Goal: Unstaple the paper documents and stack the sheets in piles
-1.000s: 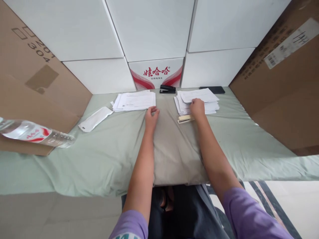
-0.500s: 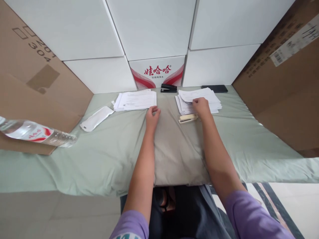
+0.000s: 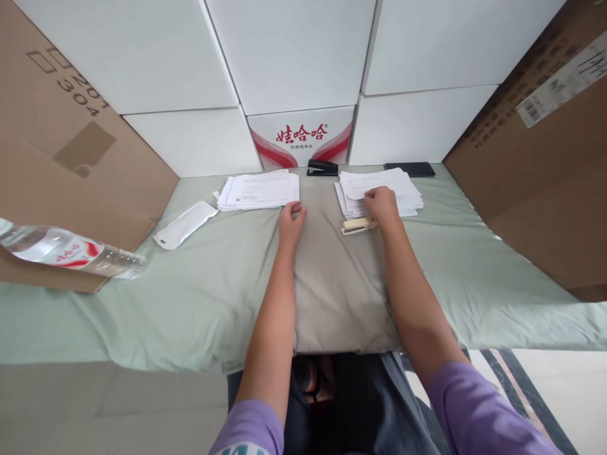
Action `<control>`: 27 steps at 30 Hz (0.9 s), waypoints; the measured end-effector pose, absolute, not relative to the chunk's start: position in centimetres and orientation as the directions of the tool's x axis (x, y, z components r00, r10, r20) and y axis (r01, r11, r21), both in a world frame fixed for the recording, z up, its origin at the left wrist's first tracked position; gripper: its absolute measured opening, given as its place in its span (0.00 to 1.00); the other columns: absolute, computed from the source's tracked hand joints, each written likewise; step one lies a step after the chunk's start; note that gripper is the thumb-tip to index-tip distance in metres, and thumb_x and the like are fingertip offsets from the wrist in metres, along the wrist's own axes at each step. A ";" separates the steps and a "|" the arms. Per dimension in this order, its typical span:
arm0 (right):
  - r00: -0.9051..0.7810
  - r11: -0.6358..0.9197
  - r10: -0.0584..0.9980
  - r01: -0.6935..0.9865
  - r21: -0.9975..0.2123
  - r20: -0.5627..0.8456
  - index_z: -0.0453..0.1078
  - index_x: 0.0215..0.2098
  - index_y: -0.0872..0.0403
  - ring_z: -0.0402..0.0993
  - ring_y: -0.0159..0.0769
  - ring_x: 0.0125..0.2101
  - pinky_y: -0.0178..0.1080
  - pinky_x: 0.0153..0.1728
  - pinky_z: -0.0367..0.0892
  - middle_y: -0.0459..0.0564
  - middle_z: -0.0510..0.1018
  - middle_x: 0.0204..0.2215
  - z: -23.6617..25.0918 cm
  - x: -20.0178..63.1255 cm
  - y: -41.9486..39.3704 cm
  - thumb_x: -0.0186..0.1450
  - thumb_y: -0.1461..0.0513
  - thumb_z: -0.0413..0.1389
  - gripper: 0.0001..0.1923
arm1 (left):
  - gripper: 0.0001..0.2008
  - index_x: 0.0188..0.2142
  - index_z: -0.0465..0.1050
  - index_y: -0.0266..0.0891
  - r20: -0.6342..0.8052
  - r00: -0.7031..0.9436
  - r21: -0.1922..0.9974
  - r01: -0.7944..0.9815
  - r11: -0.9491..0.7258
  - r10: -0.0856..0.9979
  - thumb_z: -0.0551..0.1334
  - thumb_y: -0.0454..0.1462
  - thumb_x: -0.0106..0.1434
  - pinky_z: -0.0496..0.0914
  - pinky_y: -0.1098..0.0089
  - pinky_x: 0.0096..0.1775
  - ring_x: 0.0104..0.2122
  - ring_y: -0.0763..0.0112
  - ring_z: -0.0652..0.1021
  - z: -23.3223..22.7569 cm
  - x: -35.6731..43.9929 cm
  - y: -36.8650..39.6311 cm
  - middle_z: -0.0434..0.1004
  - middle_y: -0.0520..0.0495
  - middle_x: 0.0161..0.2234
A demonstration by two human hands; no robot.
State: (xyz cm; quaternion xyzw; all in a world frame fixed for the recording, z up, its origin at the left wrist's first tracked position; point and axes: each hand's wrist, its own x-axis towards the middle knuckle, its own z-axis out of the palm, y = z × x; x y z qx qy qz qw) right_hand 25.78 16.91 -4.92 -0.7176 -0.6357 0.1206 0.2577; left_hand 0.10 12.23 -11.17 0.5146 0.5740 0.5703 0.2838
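Note:
My left hand [image 3: 290, 221] rests curled on the pale green cloth [image 3: 199, 291], just below the corner of the left stack of printed papers [image 3: 260, 189]. It holds nothing. My right hand [image 3: 380, 205] lies on the near edge of the right stack of papers [image 3: 379, 184], fingers on the sheets. A cream stapler [image 3: 358, 225] lies on the cloth right beside that hand's wrist. A black stapler [image 3: 322, 167] stands at the back between the two stacks.
White boxes [image 3: 289, 57] wall the back, one with red print [image 3: 301, 136]. Brown cardboard [image 3: 71, 145] leans at left and right [image 3: 545, 170]. A water bottle [image 3: 66, 249] lies at left, a white pouch [image 3: 184, 224] near it, a dark phone [image 3: 409, 169] behind the right stack.
Almost nothing has moved; my right hand shifted a little on the right paper stack, and the view drifted slightly.

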 end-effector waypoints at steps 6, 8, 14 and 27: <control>0.194 -0.165 0.981 0.894 -0.416 0.028 0.81 0.43 0.52 0.69 0.53 0.52 0.58 0.58 0.52 0.57 0.81 0.43 -4.6 25.4 16.7 0.58 0.66 0.54 0.18 | 0.09 0.43 0.74 0.43 0.244 -0.344 0.956 0.245 -0.164 0.907 0.63 0.40 0.63 0.72 0.61 0.47 0.43 0.63 0.80 -10.3 0.1 11.9 0.81 0.44 0.39; 0.184 -0.160 0.983 0.897 -0.413 0.019 0.81 0.42 0.52 0.68 0.54 0.52 0.58 0.57 0.51 0.57 0.81 0.42 -4.4 25.4 16.6 0.58 0.67 0.54 0.18 | 0.07 0.41 0.74 0.43 0.276 -0.373 0.944 0.277 -0.178 0.886 0.62 0.39 0.63 0.72 0.61 0.48 0.42 0.63 0.79 -10.1 -0.2 11.7 0.81 0.44 0.39; 0.098 0.017 0.973 0.872 -0.490 0.208 0.79 0.45 0.54 0.70 0.52 0.50 0.55 0.57 0.54 0.57 0.81 0.47 -2.4 22.0 15.4 0.65 0.65 0.49 0.18 | 0.05 0.37 0.73 0.42 0.357 -0.462 0.877 0.464 -0.121 0.812 0.60 0.34 0.61 0.69 0.58 0.54 0.43 0.61 0.77 -10.7 -1.8 12.0 0.79 0.44 0.40; -0.476 0.515 0.856 0.822 -0.243 0.203 0.71 0.51 0.58 0.67 0.49 0.48 0.45 0.46 0.59 0.64 0.75 0.49 -8.9 8.5 6.8 0.73 0.63 0.42 0.18 | 0.07 0.38 0.72 0.42 0.333 -0.542 0.913 0.389 -0.120 0.772 0.57 0.32 0.62 0.70 0.62 0.52 0.43 0.64 0.77 -10.9 -3.3 11.7 0.78 0.45 0.40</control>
